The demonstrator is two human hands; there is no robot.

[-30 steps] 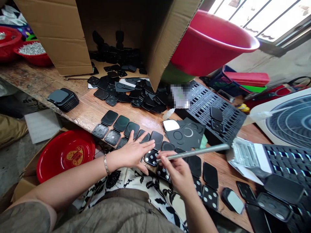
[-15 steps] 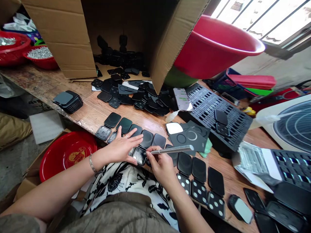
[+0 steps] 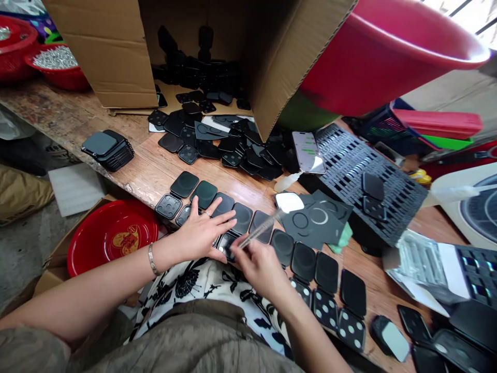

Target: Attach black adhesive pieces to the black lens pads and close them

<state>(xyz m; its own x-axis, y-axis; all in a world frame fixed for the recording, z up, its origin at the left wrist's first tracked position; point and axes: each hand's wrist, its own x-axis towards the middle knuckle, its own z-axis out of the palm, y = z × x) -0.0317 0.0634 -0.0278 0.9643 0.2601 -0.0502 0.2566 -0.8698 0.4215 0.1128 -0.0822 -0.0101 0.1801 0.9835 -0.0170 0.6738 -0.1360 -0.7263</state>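
Observation:
Two rows of black square plastic parts point(image 3: 248, 228) lie along the near edge of the wooden table point(image 3: 128, 166). My left hand point(image 3: 202, 233) lies flat on the row, fingers spread, holding down a dark part point(image 3: 227, 243) at the front. My right hand point(image 3: 260, 267) is closed on a thin metal rod point(image 3: 261, 229), its near tip on that part; the rod is blurred by motion. To the right, several front-row parts point(image 3: 330, 313) show white dots.
An open cardboard box point(image 3: 217, 57) spills black parts point(image 3: 221, 140) at the back. A stack of parts point(image 3: 108, 149) sits at left. Red bowl point(image 3: 112, 235) below the table edge, big red basin point(image 3: 384, 57), phone point(image 3: 308, 151), black slotted tray point(image 3: 361, 176), black cards point(image 3: 318, 220).
Both hands have shifted left along the front row, part by part. The rod has swung from nearly level to steeper, its tip now on a part further left.

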